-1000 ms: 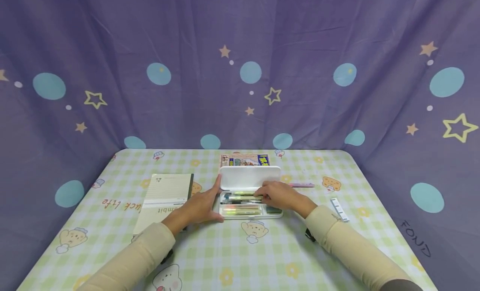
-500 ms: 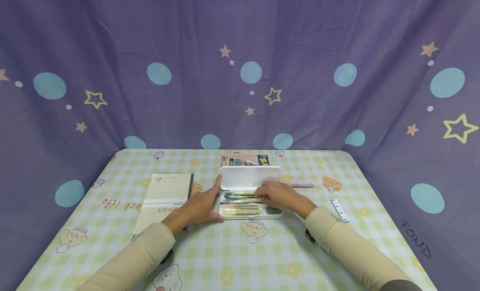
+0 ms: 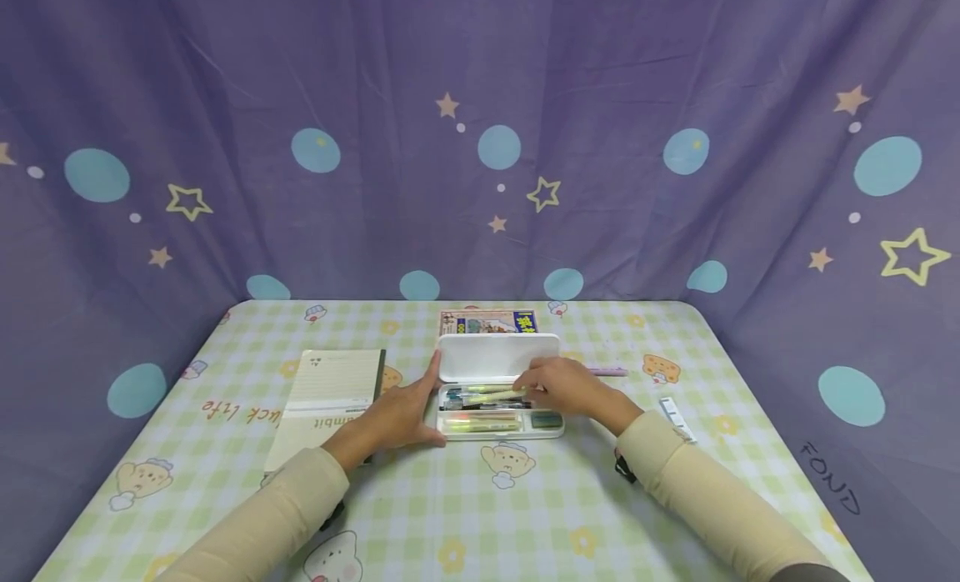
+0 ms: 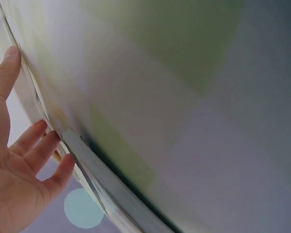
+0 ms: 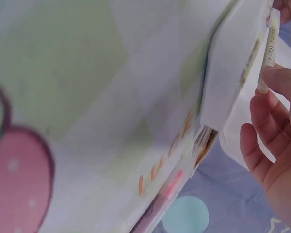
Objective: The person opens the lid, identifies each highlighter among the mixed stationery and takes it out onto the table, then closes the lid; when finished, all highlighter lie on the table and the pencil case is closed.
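As the right hand [image 3: 566, 388] tips its catch upward, the pale pen [image 5: 271, 39] now slants above its neighbours, where half a second ago it lay closer in among them! Thumb and fingers pinch it near one end, and it's over the white pencil case [image 5: 225, 80]; whether the far tip touches anything, I can't tell. That small lift also shows more of the dark green block [image 3: 546, 419] in the front corner compartment. What does it mean? By my reading, this one pen is being handled apart from the other pens [image 3: 468, 406], and the work at the case is mid-stride. The left hand [image 3: 401, 413] hasn't budged: fingers and thumb spread wide at the case's left end, beside the raised lid [image 3: 487, 361], apparently steadying it, with the notebook [image 3: 337, 382] lying just beyond on the worktop [image 3: 540, 515]
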`<state>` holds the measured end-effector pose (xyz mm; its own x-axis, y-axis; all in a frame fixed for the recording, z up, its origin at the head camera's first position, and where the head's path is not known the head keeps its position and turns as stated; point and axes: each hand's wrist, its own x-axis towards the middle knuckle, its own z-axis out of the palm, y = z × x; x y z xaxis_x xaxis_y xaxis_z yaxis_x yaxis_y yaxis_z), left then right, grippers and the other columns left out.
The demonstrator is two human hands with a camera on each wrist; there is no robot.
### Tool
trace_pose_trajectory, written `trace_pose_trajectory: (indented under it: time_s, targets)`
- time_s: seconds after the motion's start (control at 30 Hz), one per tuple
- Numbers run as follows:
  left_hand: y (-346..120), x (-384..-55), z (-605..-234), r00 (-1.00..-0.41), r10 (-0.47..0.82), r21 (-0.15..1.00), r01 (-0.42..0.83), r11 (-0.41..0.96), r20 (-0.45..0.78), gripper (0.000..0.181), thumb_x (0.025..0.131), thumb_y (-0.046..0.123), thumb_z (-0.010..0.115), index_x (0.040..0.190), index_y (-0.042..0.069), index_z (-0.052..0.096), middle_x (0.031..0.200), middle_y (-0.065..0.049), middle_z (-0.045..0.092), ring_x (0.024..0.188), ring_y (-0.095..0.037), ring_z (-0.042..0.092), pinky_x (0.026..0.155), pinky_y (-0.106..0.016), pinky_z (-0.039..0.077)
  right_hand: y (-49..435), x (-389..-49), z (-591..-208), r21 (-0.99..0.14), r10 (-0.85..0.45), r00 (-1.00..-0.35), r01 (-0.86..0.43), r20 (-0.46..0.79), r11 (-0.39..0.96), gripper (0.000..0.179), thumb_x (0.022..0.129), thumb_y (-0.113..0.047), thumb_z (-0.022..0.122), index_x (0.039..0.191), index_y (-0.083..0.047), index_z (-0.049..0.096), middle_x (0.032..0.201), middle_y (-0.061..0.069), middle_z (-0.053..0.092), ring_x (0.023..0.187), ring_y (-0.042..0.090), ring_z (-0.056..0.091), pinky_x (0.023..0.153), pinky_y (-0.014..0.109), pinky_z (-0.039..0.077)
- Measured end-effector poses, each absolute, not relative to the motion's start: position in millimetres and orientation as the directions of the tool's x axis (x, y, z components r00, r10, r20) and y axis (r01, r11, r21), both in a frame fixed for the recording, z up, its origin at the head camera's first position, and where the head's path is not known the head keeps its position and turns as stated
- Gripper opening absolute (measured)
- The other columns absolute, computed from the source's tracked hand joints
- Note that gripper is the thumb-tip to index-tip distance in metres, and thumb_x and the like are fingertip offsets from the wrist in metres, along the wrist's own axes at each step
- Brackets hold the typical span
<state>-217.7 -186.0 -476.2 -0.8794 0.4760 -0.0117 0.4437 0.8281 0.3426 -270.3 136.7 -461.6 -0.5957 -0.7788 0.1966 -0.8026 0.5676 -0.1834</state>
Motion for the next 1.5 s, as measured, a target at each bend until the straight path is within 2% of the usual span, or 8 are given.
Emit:
trace_pose_trajectory:
  time_s: [0.47,0.7,1.2,1.5]
  targets:
    - [-186,-218,-477,-0.881,0.472,0.348,0.439,0.828,-0.011,0.146,0.071,0.058,0.087,0.162,0.009,-0.016,0.151,-0.007,0.056,0.114,-0.035,0.069,0.105,-0.045,0.053,172,-269,-452,-0.238,-0.732,-0.649,-0.759,0.207,0.606,0.018,0.094,-0.016,0.074,0.11,-0.021,0.08,0.09,-0.006,0.069,0.066,-0.002,0.05,0.06,0.017,0.046]
    - [-187,-218,-476,-0.881,0.473,0.355,0.436,0.827,-0.02,0.146,0.071,0.057,0.087,0.162,0.01,-0.017,0.152,-0.006,0.055,0.118,-0.035,0.068,0.108,-0.045,0.051,194,-270,-456,-0.282,-0.719,-0.654,-0.754,0.235,0.593,0.02,0.092,-0.014,0.076,0.11,-0.021,0.08,0.091,-0.008,0.07,0.066,-0.003,0.048,0.06,0.018,0.046]
    - [-188,-219,-476,-0.881,0.473,0.358,0.433,0.827,-0.028,0.145,0.072,0.056,0.087,0.162,0.011,-0.017,0.152,-0.005,0.055,0.113,-0.033,0.069,0.106,-0.044,0.052,241,-271,-465,-0.302,-0.661,-0.7,-0.713,0.269,0.632,0.022,0.09,-0.011,0.077,0.111,-0.018,0.08,0.089,-0.007,0.07,0.065,-0.003,0.045,0.058,0.019,0.043]
    - [-188,-219,-477,-0.878,0.479,0.355,0.441,0.825,-0.022,0.145,0.072,0.059,0.086,0.162,0.011,-0.018,0.152,-0.005,0.055,0.113,-0.034,0.069,0.105,-0.045,0.052,265,-274,-471,-0.291,-0.645,-0.701,-0.714,0.305,0.637,0.022,0.088,-0.01,0.079,0.108,-0.017,0.081,0.088,-0.004,0.072,0.064,-0.005,0.045,0.057,0.018,0.043]
